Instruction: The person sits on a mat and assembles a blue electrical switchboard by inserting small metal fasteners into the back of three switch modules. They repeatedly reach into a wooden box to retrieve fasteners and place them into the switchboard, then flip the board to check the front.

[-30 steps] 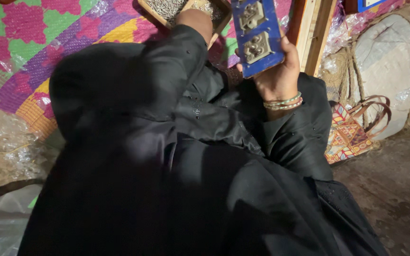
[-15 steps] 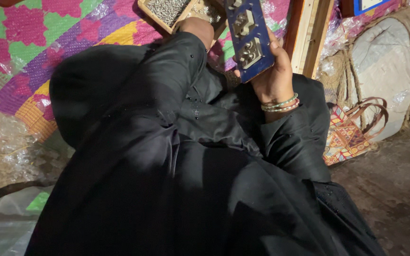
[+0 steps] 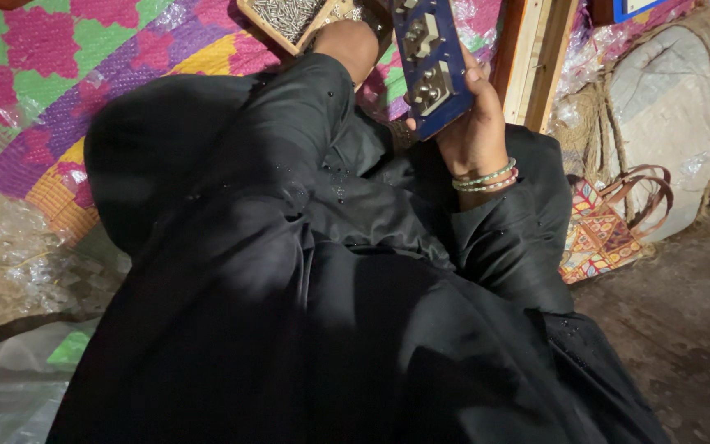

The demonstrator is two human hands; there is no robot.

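Note:
My right hand (image 3: pixel 474 127) grips a long blue plate (image 3: pixel 431 62) with two metal socket fittings on it, held upright near the top middle of the head view. Beaded bangles circle that wrist. My left hand (image 3: pixel 353 43) reaches forward in a black sleeve toward a wooden tray of small metal screws (image 3: pixel 285 16); its fingers are hidden behind the plate and the tray's edge. My black robe fills the lower middle of the view.
A woven mat (image 3: pixel 84 74) in pink, green and yellow lies at the upper left. A wooden frame (image 3: pixel 540 57) stands right of the plate. A patterned handbag (image 3: pixel 606 226) and a sack (image 3: pixel 671 115) sit at right. Plastic sheeting (image 3: pixel 18 271) covers the ground at left.
My right hand has tilted the blue plate and brought it a little left and up. My left hand has stayed by the screw tray.

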